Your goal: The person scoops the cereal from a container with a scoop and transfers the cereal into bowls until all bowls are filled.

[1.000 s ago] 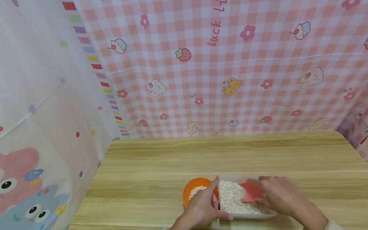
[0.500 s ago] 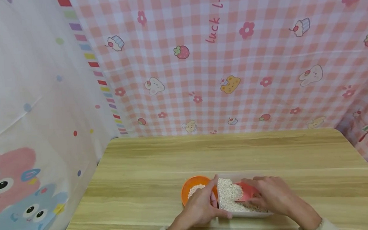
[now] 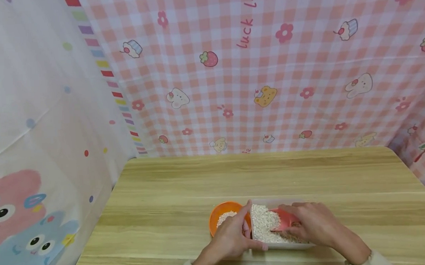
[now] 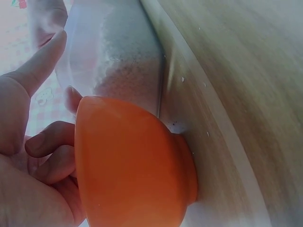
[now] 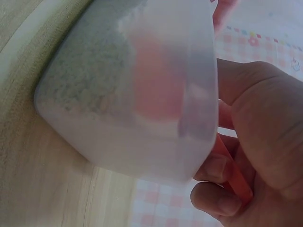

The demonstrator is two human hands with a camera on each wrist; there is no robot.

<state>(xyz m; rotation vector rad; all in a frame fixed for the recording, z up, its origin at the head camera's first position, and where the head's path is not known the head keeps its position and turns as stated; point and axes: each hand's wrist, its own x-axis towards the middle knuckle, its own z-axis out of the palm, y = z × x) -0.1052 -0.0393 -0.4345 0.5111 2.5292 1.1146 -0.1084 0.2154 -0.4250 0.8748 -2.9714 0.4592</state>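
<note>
A translucent plastic container [image 3: 285, 246] on the table holds pale flakes [image 3: 263, 222] that look like rolled oats. My left hand [image 3: 228, 237] spans and grips its left end, thumb at the front corner and forefinger at the back. Inside the container, my right hand [image 3: 318, 224] holds a red scoop [image 3: 283, 219] whose blade is pushed into the flakes. The right wrist view shows fingers curled round the scoop's handle [image 5: 239, 187]. Directly left of the container stands an orange bowl [image 3: 213, 224] with some flakes in it, partly hidden behind my left hand.
A wood-grain table [image 3: 159, 214] extends around and behind the things. A pink checked cloth [image 3: 231, 76] hangs beyond its back edge, and a white patterned cloth [image 3: 56, 143] hangs along the left. Small crumbs [image 4: 183, 79] lie on the table near the bowl.
My right hand has pushed the scoop leftward, deeper into the flakes, and then hardly moved. My left hand keeps its grip on the container. The head view has shifted slightly.
</note>
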